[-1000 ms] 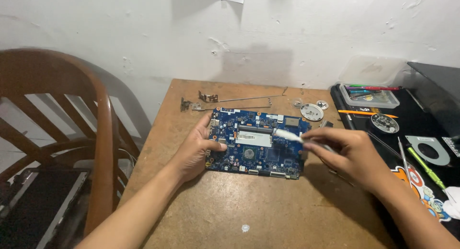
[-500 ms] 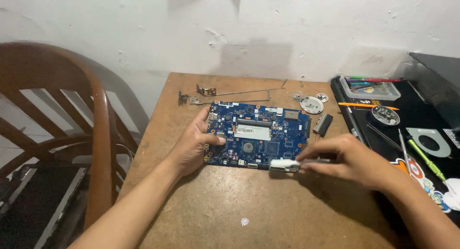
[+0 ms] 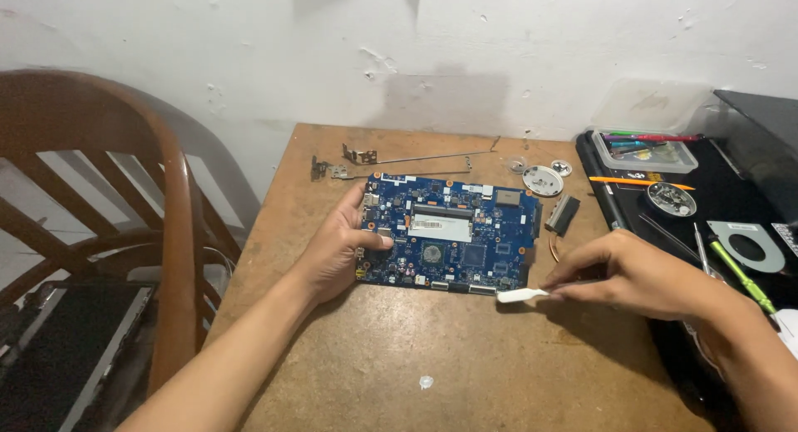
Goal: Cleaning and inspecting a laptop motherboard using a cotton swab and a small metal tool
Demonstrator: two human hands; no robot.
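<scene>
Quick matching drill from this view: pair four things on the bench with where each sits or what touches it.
Things:
1. blue circuit board
2. white flat tool
3. metal hinge brackets
4. clear plastic tray

Places:
A. at the table's far edge, behind the board
B. on the dark surface at the right, holding pens and tools
C. pinched in the right hand, its tip near the board's front right corner
D. flat at mid-table, its left edge gripped by the left hand

Pairs: 1-D, 2-C, 3-A, 4-B
</scene>
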